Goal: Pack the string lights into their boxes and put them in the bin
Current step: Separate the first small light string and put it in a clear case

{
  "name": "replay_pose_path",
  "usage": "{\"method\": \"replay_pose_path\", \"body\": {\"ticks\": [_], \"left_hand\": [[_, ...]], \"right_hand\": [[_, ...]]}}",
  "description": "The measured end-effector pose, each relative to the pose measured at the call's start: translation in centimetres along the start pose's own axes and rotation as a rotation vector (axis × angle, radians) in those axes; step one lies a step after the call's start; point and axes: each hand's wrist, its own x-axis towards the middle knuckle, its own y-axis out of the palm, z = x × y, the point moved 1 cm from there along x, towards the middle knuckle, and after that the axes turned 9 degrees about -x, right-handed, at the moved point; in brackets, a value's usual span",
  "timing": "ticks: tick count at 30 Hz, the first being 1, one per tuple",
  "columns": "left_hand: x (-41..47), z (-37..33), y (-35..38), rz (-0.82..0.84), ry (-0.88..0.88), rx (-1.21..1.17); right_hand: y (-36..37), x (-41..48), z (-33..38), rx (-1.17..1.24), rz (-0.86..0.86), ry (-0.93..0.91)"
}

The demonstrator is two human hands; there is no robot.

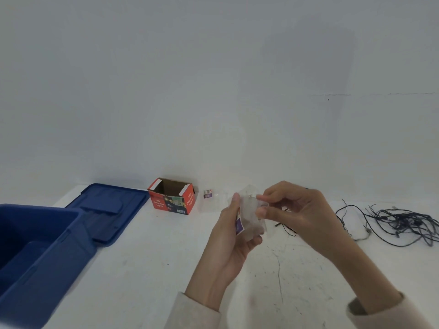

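Observation:
My left hand point(231, 236) holds a small clear plastic box point(249, 216) with a purple and white label, lifted above the white table. My right hand point(292, 210) pinches the box's upper edge with thumb and fingers. A tangle of dark string lights point(401, 222) lies loose on the table at the right, one strand running behind my right hand. An open red cardboard box point(171, 197) printed "LED Decorative Lights" stands by the wall. The open blue bin point(40, 252) sits at the near left.
The blue bin lid point(109, 210) lies flat between the bin and the red box. Another clear plastic box point(210, 195) with a small label stands near the wall. The white table point(142, 281) ends against a plain white wall.

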Motion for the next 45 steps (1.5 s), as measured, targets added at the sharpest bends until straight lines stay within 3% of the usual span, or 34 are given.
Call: {"method": "replay_pose_path", "body": {"ticks": [5, 13, 18, 21, 23, 25, 30, 34, 36, 40, 42, 45], "left_hand": [[0.2, -0.2, 0.4, 0.028, -0.077, -0.066], [0.6, -0.6, 0.8, 0.05, 0.079, -0.009], [0.4, -0.8, 1.2, 0.068, 0.16, 0.077], [0.0, -1.0, 1.3, 0.088, 0.143, 0.066], [-0.1, -1.2, 1.4, 0.105, 0.125, 0.039], [-0.1, -1.3, 1.3, 0.125, 0.138, 0.036], [0.1, -1.3, 1.0, 0.129, 0.282, 0.146], [0.1, -1.1, 1.0, 0.057, 0.352, 0.209], [0.2, -0.9, 0.9, 0.008, 0.361, 0.229], [-0.1, -0.6, 1.3, 0.007, 0.374, 0.16], [-0.3, -0.6, 1.6, 0.029, 0.39, 0.13], [-0.2, -0.7, 1.6, 0.014, 0.421, 0.152]], "right_hand": [[-0.2, 0.8, -1.1, -0.093, 0.063, -0.057], [1.3, -1.4, -1.3, -0.277, -0.045, -0.163], [2.2, -2.3, -1.8, -0.298, -0.095, -0.133], [1.3, -2.1, -0.6, -0.192, -0.057, -0.121], [0.7, -1.8, -0.2, -0.15, -0.169, -0.087], [0.4, -1.5, -0.4, -0.127, -0.204, 0.014], [0.7, -1.0, -0.7, 0.255, -0.088, 0.287], [0.7, -1.1, -0.9, 0.332, -0.264, 0.274], [0.9, -1.3, -0.7, 0.141, -0.376, 0.171], [2.0, -1.7, -0.4, -0.628, -0.531, -0.263], [2.3, -1.9, -1.2, -0.783, -0.522, -0.345], [2.1, -2.0, -1.4, -0.798, -0.508, -0.38]]}}
